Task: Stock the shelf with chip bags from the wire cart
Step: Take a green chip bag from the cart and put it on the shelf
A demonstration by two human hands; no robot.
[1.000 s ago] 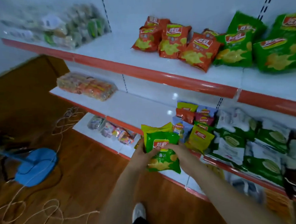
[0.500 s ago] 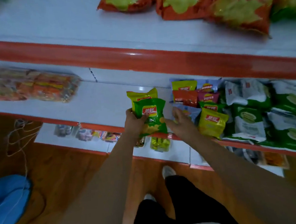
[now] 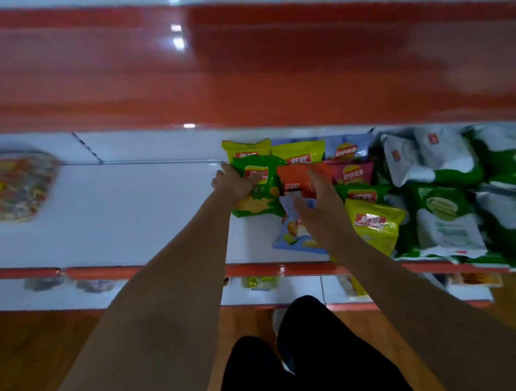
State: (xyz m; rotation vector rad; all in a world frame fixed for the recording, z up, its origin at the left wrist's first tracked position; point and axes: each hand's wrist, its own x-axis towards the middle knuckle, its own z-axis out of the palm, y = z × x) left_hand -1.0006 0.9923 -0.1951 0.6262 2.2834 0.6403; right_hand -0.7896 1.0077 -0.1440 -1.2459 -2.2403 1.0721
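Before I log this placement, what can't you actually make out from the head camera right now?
- Wire cart: outside the frame.
- Green chip bag: its left part is covered by the left hand, so the grip is unclear.
- Blue chip bag: partly behind the right hand.
- Top shelf: cut off by the upper edge; only its red lip shows, blurred.
- Wrapped packs at left: motion-blurred, labels unreadable.

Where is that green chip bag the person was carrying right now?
The green chip bag lies on the middle shelf under the left hand, left of the orange bag.
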